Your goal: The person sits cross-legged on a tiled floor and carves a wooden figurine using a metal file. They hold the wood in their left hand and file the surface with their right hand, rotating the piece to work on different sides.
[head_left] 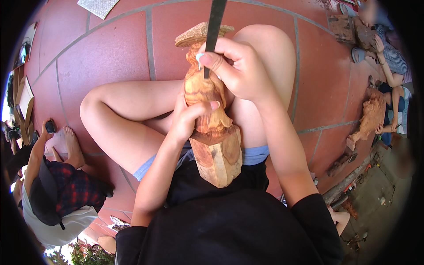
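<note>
A carved wooden figure (207, 101) on a rough square block base lies across my lap, its top pointing away from me. My left hand (190, 117) wraps around the figure's middle, thumb on top. My right hand (236, 66) grips a long dark metal carving tool (215, 22), whose tip touches the upper part of the figure. My bare knees are bent on either side of the carving.
Red floor tiles (110, 53) surround me. A person in a checked shirt (66, 190) crouches at the lower left. At the right, other people work on wooden carvings (369, 119). A wooden block (340, 26) lies at the top right.
</note>
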Demonstrator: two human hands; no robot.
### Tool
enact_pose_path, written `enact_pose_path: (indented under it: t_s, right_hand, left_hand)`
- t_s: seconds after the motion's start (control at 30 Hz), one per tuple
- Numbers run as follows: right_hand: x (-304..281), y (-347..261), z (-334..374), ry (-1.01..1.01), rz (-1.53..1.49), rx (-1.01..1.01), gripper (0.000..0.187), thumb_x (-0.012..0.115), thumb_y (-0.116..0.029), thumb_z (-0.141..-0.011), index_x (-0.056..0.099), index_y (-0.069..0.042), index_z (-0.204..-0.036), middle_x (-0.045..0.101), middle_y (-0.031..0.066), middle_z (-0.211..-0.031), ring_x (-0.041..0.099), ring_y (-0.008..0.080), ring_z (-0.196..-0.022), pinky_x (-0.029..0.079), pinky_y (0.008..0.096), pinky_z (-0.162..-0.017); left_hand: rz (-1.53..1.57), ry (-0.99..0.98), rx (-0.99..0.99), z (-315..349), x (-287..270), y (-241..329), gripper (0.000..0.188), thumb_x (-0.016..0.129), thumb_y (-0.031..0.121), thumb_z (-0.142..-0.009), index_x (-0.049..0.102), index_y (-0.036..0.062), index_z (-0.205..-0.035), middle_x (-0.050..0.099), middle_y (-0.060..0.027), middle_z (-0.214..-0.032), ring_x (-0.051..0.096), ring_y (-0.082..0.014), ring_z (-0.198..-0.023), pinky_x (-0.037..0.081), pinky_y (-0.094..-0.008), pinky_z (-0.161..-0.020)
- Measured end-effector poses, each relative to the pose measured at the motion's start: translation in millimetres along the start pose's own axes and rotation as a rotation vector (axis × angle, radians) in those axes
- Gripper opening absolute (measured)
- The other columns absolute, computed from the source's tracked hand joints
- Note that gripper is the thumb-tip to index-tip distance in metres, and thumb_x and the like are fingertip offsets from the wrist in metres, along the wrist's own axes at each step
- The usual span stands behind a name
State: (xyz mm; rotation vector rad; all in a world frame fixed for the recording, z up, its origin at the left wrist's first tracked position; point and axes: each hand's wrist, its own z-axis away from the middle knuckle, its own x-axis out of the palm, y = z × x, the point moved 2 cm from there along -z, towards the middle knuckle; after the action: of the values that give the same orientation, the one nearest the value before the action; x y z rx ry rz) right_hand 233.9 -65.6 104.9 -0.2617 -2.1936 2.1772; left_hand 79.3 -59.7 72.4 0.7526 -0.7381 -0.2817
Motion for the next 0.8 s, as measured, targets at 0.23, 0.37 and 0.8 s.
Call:
enact_pose_path:
  t_s: [0.23,0.37,0.8]
  right_hand:
    - [-5,-3,5,0.014,-0.070,-0.004,0.013,0.059,-0.013,-0.090,0.062,0.000,-0.088,0.061,0.0010,-0.071,0.052,0.0039,-0.062,0.042,0.0199,-0.053]
    - [-11,-3,3,0.180,0.145,-0.123,0.013,0.060,-0.011,-0.089,0.061,0.001,-0.085,0.062,0.0027,-0.070,0.055,0.0065,-0.065,0.045,0.0230,-0.058]
    - [-34,-7,11,0.285,-0.657,-0.219,0.017,0.058,-0.002,-0.087,0.053,0.001,-0.102,0.062,0.0090,-0.084,0.062,0.0153,-0.068,0.051,0.0270,-0.061]
  left_hand:
    - [-0.023,0.033,0.013,0,0,-8,0.037,0.063,0.012,-0.068,0.057,-0.0014,-0.102,0.062,-0.0080,-0.088,0.060,-0.0164,-0.077,0.049,-0.0280,-0.073]
    - [-0.135,0.071,0.047,1,-5,-13,0.040,0.062,0.017,-0.067,0.057,-0.0030,-0.101,0.063,-0.0096,-0.089,0.061,-0.0184,-0.078,0.050,-0.0294,-0.074]
    - [0.025,-0.005,-0.158,16,15,10,0.056,0.060,0.012,-0.076,0.039,-0.0004,-0.127,0.056,-0.0153,-0.108,0.058,-0.0288,-0.100,0.052,-0.0453,-0.084]
